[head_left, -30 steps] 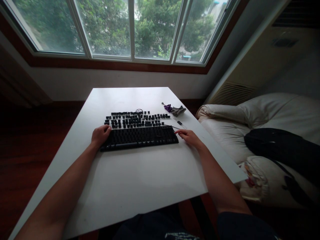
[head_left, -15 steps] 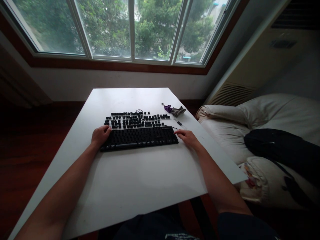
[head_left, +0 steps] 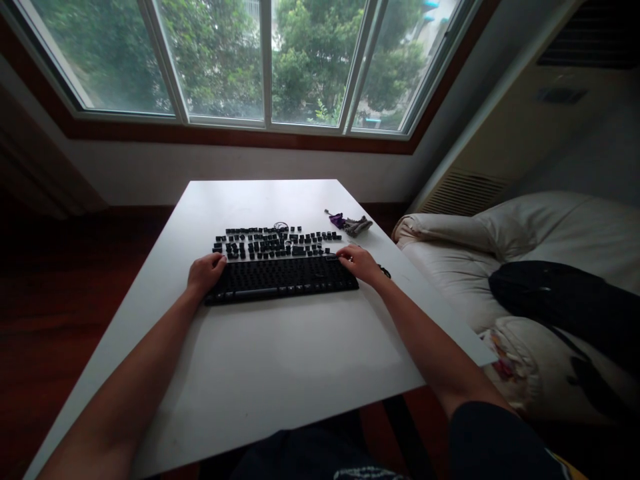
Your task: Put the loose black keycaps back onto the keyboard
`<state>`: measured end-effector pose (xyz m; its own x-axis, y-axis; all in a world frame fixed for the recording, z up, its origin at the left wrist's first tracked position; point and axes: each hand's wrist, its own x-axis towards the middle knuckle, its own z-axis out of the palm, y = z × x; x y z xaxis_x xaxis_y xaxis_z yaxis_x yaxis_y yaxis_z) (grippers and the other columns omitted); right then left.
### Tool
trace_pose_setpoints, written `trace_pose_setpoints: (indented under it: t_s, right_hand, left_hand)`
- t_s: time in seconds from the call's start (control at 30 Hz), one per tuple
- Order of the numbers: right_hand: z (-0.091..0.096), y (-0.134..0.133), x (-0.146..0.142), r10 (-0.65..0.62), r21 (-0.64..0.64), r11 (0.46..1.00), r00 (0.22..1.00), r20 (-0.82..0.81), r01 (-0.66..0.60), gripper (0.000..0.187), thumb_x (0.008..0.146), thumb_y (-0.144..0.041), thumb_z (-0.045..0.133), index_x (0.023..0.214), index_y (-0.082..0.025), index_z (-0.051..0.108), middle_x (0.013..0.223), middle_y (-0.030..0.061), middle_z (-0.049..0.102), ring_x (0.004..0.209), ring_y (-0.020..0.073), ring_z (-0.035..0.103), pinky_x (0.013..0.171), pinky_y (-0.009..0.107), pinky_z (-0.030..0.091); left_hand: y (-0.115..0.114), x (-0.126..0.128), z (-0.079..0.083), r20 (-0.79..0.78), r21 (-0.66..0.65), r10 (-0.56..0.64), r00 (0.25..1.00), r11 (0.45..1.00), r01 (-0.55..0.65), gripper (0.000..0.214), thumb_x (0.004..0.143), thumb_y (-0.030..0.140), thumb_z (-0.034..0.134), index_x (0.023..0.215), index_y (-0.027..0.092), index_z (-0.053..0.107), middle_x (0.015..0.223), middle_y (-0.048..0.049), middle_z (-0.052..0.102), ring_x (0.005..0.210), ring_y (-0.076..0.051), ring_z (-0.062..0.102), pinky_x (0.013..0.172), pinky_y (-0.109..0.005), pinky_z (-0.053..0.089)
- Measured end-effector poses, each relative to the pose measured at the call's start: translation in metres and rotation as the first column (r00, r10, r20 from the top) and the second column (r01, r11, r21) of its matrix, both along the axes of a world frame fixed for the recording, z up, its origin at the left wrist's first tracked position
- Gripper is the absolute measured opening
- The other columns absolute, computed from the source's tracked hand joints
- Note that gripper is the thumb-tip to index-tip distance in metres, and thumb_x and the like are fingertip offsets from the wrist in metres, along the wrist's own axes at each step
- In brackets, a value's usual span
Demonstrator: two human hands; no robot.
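Observation:
A black keyboard [head_left: 280, 275] lies across the white table, most of its keycaps apparently off. My left hand [head_left: 206, 272] is closed at its left end, with the thumb near the upper corner. Over the upper right corner, my right hand [head_left: 359, 263] has its fingers drawn together. What those fingers hold, if anything, is hidden. A dark curved piece [head_left: 385, 271] shows beside the right wrist; I cannot tell what it is. Loose black keycaps [head_left: 270, 248] lie in rough rows just behind the keyboard.
Purple and grey cloth-like items [head_left: 353, 225] lie by the table's right edge. A thin dark loop [head_left: 281, 225] rests behind the keycaps. The white table [head_left: 280, 360] stands before a window, with a cream sofa [head_left: 450, 267] bearing a black bag [head_left: 555, 293] at right.
My right hand has moved left and slightly away from me, from the keyboard's right end onto its upper right corner. My left hand stays at the left end.

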<state>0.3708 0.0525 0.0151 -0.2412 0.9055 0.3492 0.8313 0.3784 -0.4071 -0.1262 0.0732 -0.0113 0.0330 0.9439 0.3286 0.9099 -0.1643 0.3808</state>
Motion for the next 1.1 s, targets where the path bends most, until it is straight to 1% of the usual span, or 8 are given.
trace_pose_setpoints:
  t_s: [0.13,0.33,0.53,0.67,0.77,0.87,0.97,1.1]
  right_hand:
    - [0.003,0.029,-0.014,-0.041,0.015,0.999,0.988,0.146,0.039,0.016,0.088,-0.025,0.062,0.1,-0.023,0.072,0.097,0.0055,0.066,0.088,0.019,0.061,0.08,0.029,0.046]
    - [0.005,0.062,-0.025,-0.072,-0.108,0.987,0.939,0.338,0.115,0.019,0.085,-0.027,0.068,0.103,-0.023,0.071,0.1,0.0059,0.069,0.09,0.0195,0.061,0.075,0.027,0.044]
    - [0.006,0.082,-0.029,0.031,-0.199,0.978,0.911,0.41,0.057,0.022,0.081,-0.03,0.073,0.102,-0.023,0.071,0.094,0.0045,0.073,0.084,0.0189,0.063,0.068,0.026,0.041]
    - [0.006,0.088,-0.031,0.083,-0.246,0.969,0.903,0.421,0.025,0.019,0.08,-0.028,0.075,0.099,-0.023,0.071,0.094,0.0049,0.074,0.083,0.0193,0.064,0.069,0.026,0.041]
    - [0.009,0.086,-0.029,0.086,-0.219,0.976,0.9,0.427,0.011,0.017,0.082,-0.028,0.073,0.098,-0.022,0.072,0.095,0.0061,0.074,0.087,0.0202,0.064,0.072,0.027,0.041]
    - [0.016,0.074,-0.023,0.048,-0.135,0.991,0.915,0.4,0.007,0.016,0.086,-0.029,0.068,0.099,-0.021,0.073,0.097,0.0075,0.074,0.089,0.0208,0.064,0.075,0.028,0.042]
    - [0.024,0.053,-0.012,0.025,-0.084,0.996,0.955,0.297,0.0,0.016,0.088,-0.03,0.066,0.099,-0.022,0.073,0.094,0.0062,0.073,0.084,0.0203,0.064,0.074,0.029,0.043]
    - [0.032,0.015,0.002,0.076,-0.068,0.995,0.989,0.125,-0.068,0.019,0.089,-0.032,0.063,0.101,-0.021,0.073,0.094,0.0057,0.072,0.076,0.0184,0.062,0.073,0.03,0.046]
  left_hand:
    - [-0.002,-0.002,0.003,0.004,-0.014,0.003,1.0,1.0,-0.003,0.04,0.094,0.05,0.041,0.091,0.024,0.072,0.087,-0.0056,0.073,0.08,-0.022,0.063,0.071,-0.029,0.039]
    - [-0.003,-0.004,0.006,0.004,-0.029,0.002,1.0,1.0,-0.002,0.039,0.094,0.049,0.041,0.091,0.024,0.071,0.087,-0.0058,0.073,0.08,-0.022,0.064,0.07,-0.03,0.04]
    - [0.001,-0.006,0.003,-0.007,-0.026,-0.007,1.0,1.0,0.007,0.039,0.094,0.049,0.041,0.09,0.024,0.071,0.088,-0.0061,0.073,0.082,-0.022,0.064,0.071,-0.03,0.04]
    - [0.001,-0.007,0.001,0.005,-0.013,-0.017,1.0,1.0,0.017,0.039,0.094,0.05,0.042,0.092,0.024,0.071,0.089,-0.0061,0.073,0.082,-0.023,0.064,0.071,-0.03,0.04]
    - [0.0,-0.006,0.002,0.001,-0.019,-0.006,1.0,1.0,0.006,0.039,0.094,0.049,0.042,0.092,0.024,0.072,0.089,-0.0064,0.073,0.084,-0.023,0.064,0.073,-0.03,0.04]
    - [0.0,-0.005,0.002,-0.002,-0.019,0.002,1.0,1.0,-0.002,0.039,0.094,0.049,0.042,0.091,0.023,0.071,0.088,-0.0061,0.073,0.083,-0.023,0.064,0.072,-0.03,0.04]
    - [0.0,-0.005,0.001,-0.003,-0.014,-0.005,1.0,1.0,0.005,0.039,0.094,0.049,0.042,0.09,0.024,0.071,0.086,-0.0058,0.072,0.081,-0.022,0.064,0.071,-0.03,0.039]
    - [0.0,-0.004,0.0,-0.008,-0.013,-0.001,1.0,1.0,0.001,0.039,0.094,0.049,0.041,0.09,0.024,0.071,0.087,-0.006,0.073,0.081,-0.023,0.064,0.071,-0.03,0.039]
